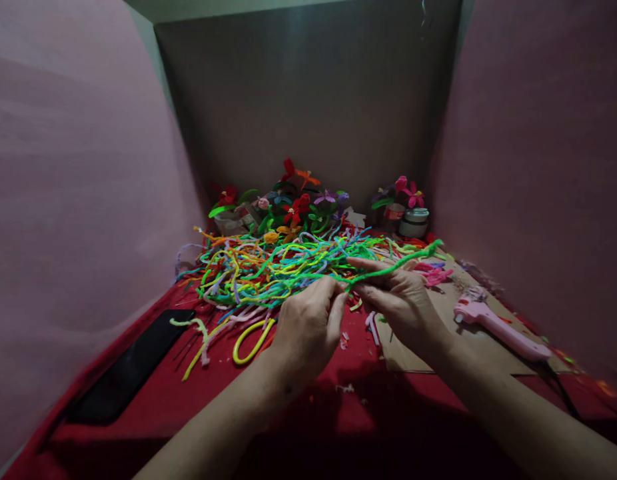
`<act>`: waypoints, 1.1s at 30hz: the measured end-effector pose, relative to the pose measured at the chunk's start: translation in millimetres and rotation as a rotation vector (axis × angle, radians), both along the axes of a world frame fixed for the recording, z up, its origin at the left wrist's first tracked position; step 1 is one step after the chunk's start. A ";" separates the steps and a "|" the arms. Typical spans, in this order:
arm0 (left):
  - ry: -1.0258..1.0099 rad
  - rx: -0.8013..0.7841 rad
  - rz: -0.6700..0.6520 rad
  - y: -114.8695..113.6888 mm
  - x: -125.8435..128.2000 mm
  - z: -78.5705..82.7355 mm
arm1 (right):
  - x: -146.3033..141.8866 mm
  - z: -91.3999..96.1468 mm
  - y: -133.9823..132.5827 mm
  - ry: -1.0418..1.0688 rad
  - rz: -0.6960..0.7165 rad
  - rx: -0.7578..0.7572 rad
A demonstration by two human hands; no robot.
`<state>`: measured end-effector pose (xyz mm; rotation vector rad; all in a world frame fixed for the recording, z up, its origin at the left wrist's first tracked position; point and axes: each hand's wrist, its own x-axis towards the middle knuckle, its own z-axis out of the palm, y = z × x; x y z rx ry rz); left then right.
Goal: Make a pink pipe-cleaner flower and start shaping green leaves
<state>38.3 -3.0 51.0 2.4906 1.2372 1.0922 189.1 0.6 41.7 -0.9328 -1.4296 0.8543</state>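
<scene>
Both hands meet over the near edge of the pipe cleaner pile. My left hand (pixel 311 320) is closed, with thumb and forefinger pinched on a fuzzy green pipe cleaner (pixel 396 266). My right hand (pixel 406 300) has its fingers fairly straight, and the strand runs between and across them. One end rises up and right past the right hand; the part inside the left fist is hidden. Just beyond lies a tangled heap of pipe cleaners (pixel 283 260) in green, yellow, orange, pink and blue.
A black phone (pixel 133 367) lies on the red cloth (pixel 153 413) at left. On the right, a pink glue gun (pixel 501 327) rests on cardboard (pixel 403 353). Behind the heap stand pipe cleaner flowers (pixel 296 210) and a lidded jar (pixel 413 223). Pink walls (pixel 538 200) flank both sides.
</scene>
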 end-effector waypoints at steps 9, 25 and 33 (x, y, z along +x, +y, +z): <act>0.049 0.027 0.019 6.0 3.3 -2.8 | -6.4 -14.4 0.5 -0.332 -0.133 0.266; -0.276 0.131 -0.055 8.0 5.9 -2.3 | -11.6 -2.2 -2.7 0.058 -0.061 -0.114; -0.493 -0.078 -0.076 4.7 5.4 -1.5 | -9.8 0.0 -12.7 0.029 0.000 -0.060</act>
